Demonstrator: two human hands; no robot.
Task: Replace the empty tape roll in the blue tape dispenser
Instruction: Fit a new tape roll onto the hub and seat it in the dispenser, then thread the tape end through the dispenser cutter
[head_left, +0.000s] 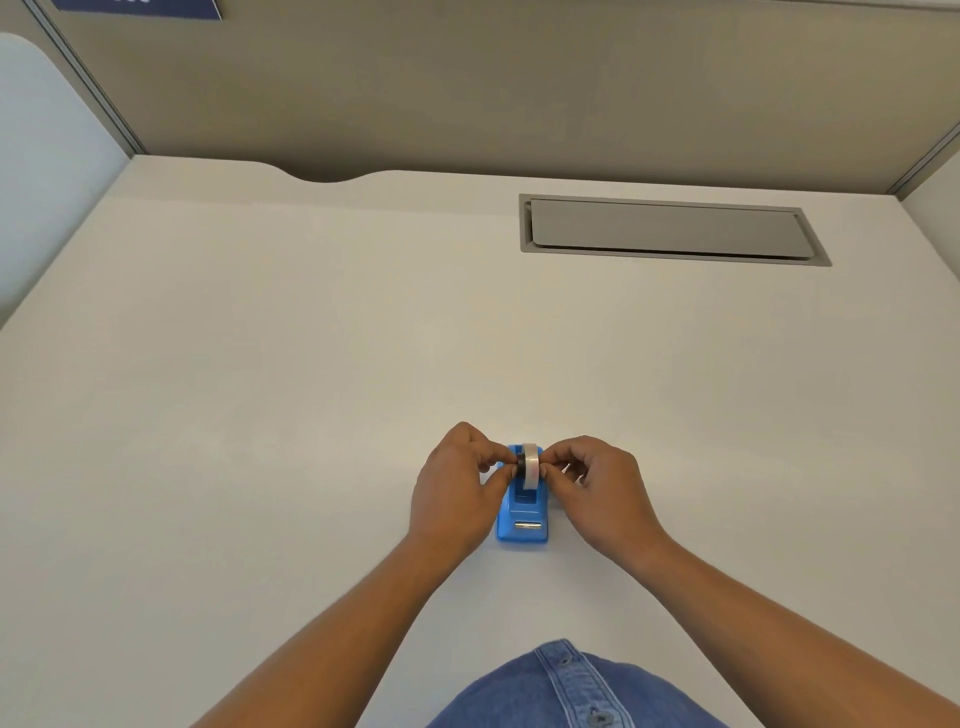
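Both my left hand (457, 488) and right hand (592, 483) pinch the light, stiff tape roll (531, 466) by its sides above the blue dispenser (522, 525).

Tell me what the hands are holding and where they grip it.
Both hands, left and right, pinch a tape roll by its two sides, at the hub, above the blue tape dispenser.

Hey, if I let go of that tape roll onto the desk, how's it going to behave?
The tape roll is a narrow ring held on edge over the blue dispenser, so it would probably roll or topple flat on the smooth desk. It looks small and likely light, pinched by fingertips of the left hand and right hand. Its glossy face may be slippery.
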